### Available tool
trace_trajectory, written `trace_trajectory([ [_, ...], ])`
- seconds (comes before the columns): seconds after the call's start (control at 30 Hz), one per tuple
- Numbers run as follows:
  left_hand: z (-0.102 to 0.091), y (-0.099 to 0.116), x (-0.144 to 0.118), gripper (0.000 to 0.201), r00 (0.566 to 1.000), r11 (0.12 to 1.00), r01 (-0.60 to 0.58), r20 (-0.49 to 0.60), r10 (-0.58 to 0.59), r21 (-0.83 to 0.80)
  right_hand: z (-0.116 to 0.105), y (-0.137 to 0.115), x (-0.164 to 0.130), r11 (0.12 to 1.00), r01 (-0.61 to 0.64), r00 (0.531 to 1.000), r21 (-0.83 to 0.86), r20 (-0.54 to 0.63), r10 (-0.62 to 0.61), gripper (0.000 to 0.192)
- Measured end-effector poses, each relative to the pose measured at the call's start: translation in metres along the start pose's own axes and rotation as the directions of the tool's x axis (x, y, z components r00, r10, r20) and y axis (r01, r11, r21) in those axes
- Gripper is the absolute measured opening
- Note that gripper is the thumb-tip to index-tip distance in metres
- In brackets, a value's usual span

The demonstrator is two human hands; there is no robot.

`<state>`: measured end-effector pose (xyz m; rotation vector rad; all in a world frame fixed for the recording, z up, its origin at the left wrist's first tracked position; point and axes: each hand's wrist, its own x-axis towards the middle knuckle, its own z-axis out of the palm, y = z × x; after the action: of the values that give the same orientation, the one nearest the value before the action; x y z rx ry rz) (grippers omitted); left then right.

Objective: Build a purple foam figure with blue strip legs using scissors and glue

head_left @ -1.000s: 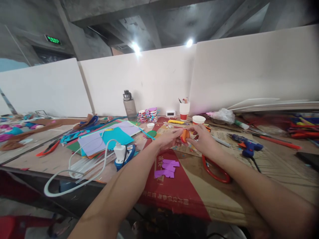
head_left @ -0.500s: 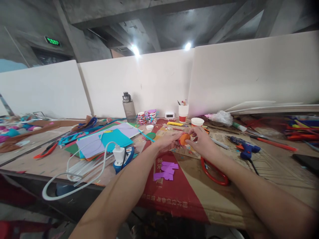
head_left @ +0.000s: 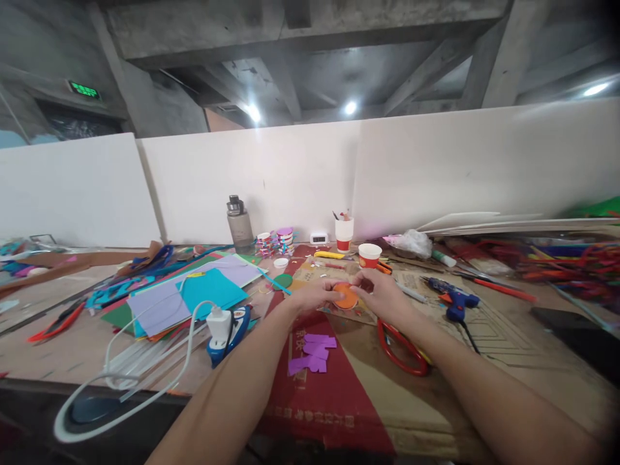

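Observation:
An orange paper disc [head_left: 345, 297] sits between my two hands over the cardboard, its face turned up toward me. What lies beneath the disc is hidden. My left hand [head_left: 317, 294] grips its left edge with closed fingers. On the other side, the thumb and fingers of my right hand [head_left: 376, 290] pinch the right edge. Cut purple paper pieces [head_left: 316, 352] lie on the red band of the cardboard, nearer to me. Red-handled scissors [head_left: 402, 349] rest below my right wrist. Just beyond my right hand stands a red and white paper cup [head_left: 369, 256].
A blue glue gun [head_left: 455, 303] lies to the right. Coloured paper sheets [head_left: 213, 287] and a power strip [head_left: 227, 336] with a looping white cable are on the left. Behind stand a bottle [head_left: 239, 226], a pen cup [head_left: 344, 231] and a small clock [head_left: 319, 239].
The orange disc has tipped from a steep angle to face upward, with both hands still on it. The view has tilted up and shifted slightly right.

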<state>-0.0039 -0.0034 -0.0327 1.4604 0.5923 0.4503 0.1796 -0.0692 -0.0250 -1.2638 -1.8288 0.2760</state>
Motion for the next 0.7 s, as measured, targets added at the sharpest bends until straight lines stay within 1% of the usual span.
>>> trace_trajectory([
  [0.03,0.0,0.001,0.0,0.037,1.0,1.0,-0.002,-0.021,0.002,0.003,-0.005,0.0,0.002,1.0,-0.026,0.999,0.01,-0.025,0.026,0.008],
  [0.1,0.0,0.003,0.001,0.035,0.996,1.0,-0.019,-0.084,0.017,-0.022,-0.019,0.004,0.006,0.997,-0.079,0.988,0.018,-0.133,0.081,0.01],
  [0.17,-0.001,0.005,0.002,0.028,0.976,0.996,-0.058,-0.215,0.041,-0.071,-0.034,0.013,0.012,0.991,-0.127,0.949,0.03,-0.286,0.13,0.015],
  [0.23,-0.003,0.008,0.004,0.022,0.92,0.984,-0.116,-0.388,0.056,-0.133,-0.047,0.028,0.017,0.986,-0.162,0.889,0.044,-0.427,0.165,0.021],
  [0.27,-0.004,0.009,0.004,0.02,0.884,0.975,-0.148,-0.464,0.056,-0.164,-0.051,0.035,0.019,0.984,-0.174,0.865,0.04,-0.472,0.172,0.023],
  [0.3,-0.005,0.01,0.005,0.019,0.851,0.965,-0.177,-0.523,0.052,-0.192,-0.053,0.042,0.02,0.982,-0.189,0.853,0.029,-0.491,0.178,0.025],
  [0.33,-0.006,0.011,0.005,0.02,0.825,0.955,-0.202,-0.564,0.047,-0.216,-0.053,0.048,0.021,0.978,-0.21,0.853,0.007,-0.487,0.187,0.028],
  [0.37,-0.008,0.012,0.006,0.021,0.805,0.946,-0.224,-0.591,0.044,-0.236,-0.051,0.052,0.023,0.969,-0.244,0.865,-0.027,-0.457,0.205,0.031],
  [0.43,-0.009,0.014,0.006,0.023,0.783,0.932,-0.253,-0.621,0.041,-0.258,-0.046,0.055,0.026,0.933,-0.33,0.901,-0.147,-0.343,0.265,0.039],
  [0.5,-0.009,0.015,0.006,0.025,0.778,0.927,-0.26,-0.628,0.036,-0.269,-0.04,0.051,0.031,0.87,-0.372,0.926,-0.323,-0.194,0.324,0.048],
  [0.53,-0.009,0.015,0.006,0.026,0.779,0.928,-0.257,-0.626,0.034,-0.27,-0.037,0.048,0.035,0.835,-0.372,0.927,-0.406,-0.122,0.354,0.052],
  [0.57,-0.008,0.015,0.005,0.026,0.781,0.93,-0.255,-0.623,0.036,-0.265,-0.035,0.044,0.039,0.818,-0.367,0.925,-0.443,-0.081,0.371,0.054],
  [0.63,-0.006,0.016,0.005,0.026,0.785,0.936,-0.247,-0.618,0.042,-0.25,-0.031,0.037,0.048,0.798,-0.369,0.917,-0.477,-0.049,0.395,0.055],
  [0.7,-0.005,0.016,0.004,0.028,0.792,0.94,-0.241,-0.609,0.047,-0.24,-0.025,0.033,0.057,0.767,-0.395,0.9,-0.506,-0.044,0.434,0.054],
])
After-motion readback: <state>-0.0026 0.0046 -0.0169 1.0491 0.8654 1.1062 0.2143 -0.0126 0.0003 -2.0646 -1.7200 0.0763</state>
